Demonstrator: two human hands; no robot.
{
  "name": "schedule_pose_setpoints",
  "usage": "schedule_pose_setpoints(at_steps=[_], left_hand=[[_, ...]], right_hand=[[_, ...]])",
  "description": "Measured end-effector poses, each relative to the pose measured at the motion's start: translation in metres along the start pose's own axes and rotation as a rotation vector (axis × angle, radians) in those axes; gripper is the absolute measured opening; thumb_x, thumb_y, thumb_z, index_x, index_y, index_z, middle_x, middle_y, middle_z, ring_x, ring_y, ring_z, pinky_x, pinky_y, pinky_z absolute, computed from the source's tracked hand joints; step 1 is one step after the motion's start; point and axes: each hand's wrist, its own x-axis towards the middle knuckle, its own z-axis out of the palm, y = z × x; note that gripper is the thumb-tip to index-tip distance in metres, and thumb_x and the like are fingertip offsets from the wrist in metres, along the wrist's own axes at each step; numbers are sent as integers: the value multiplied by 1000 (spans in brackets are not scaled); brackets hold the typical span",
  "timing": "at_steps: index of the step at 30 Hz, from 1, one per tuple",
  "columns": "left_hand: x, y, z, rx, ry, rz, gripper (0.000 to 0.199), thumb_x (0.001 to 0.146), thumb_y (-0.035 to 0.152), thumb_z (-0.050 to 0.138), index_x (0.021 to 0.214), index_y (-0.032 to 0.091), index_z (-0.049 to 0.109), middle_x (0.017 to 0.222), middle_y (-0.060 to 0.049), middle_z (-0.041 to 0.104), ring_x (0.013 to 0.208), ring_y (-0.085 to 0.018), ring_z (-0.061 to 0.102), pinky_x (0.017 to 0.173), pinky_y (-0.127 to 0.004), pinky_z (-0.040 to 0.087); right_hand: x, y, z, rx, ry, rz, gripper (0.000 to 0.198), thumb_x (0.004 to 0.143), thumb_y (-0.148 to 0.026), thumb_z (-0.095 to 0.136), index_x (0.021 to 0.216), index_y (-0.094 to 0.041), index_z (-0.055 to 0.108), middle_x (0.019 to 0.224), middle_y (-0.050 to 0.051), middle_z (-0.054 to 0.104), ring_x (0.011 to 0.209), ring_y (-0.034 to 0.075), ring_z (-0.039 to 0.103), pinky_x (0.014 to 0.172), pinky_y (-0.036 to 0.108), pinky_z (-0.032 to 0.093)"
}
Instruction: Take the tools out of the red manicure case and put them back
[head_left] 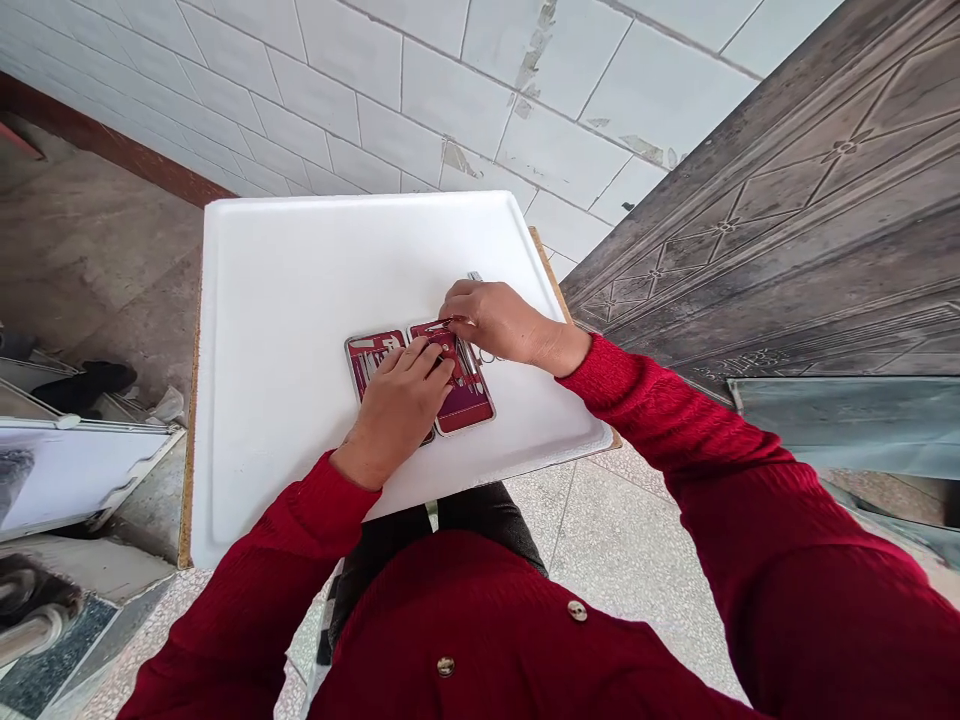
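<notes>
A manicure set case [466, 412] lies unfolded on a white foam board, its two halves side by side. Its dark red lining holds several slim metal tools in slots. My left hand [401, 400] rests over the middle of the case, fingers stretched out and slightly apart, covering part of both halves. At the top of the right half, my right hand [491, 322] is closed in a pinch with its fingertips at the lining; what they grip is hidden. Just beyond that hand, the end of a small metal piece [475, 275] shows on the board. Dark loop shapes beside the case are partly covered.
The white foam board [300, 270] has a raised rim and sits on a brown-edged tabletop. Behind it stands a white tiled wall [450, 90]. A carved grey panel [750, 210] is at the right. White boxes or panels [75, 470] stand at the lower left.
</notes>
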Motion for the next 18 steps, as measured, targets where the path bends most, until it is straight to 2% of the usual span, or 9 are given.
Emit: schedule_pose_setpoints(at_steps=[3,6,10,15,18], left_hand=[[0,-1,-1,-3,-7,-2,33,108,21,48,130,15,71,139,-16,72,139,-34,61,113,-52,52],[0,-2,-1,-7,-17,-2,33,107,20,49,131,16,71,140,-16,71,140,-34,61,113,-53,52],[-1,-4,-1,7,-13,-2,33,106,20,50,132,19,71,140,-15,71,140,-34,61,113,-54,53],[-1,-5,-1,-6,-36,-13,33,106,21,50,133,19,70,143,-15,70,141,-35,60,114,-56,53],[-1,-6,-1,8,-39,-16,32,107,23,50,132,18,70,143,-15,70,141,-36,60,114,-56,53]], right_hand=[[-6,4,-1,20,75,119,20,93,-16,58,94,-16,78,97,8,71,83,20,59,77,33,37],[-8,11,3,129,83,204,18,89,-13,60,89,-16,78,81,4,71,75,17,57,74,31,36],[-7,22,12,344,107,194,16,84,-10,63,85,-16,78,74,-1,70,68,13,56,72,28,38],[-6,33,24,559,155,210,10,85,-22,71,85,-16,79,72,-1,70,63,11,54,66,27,39],[-4,37,30,601,187,205,11,85,-24,72,84,-15,80,72,-1,70,65,11,57,67,27,40]])
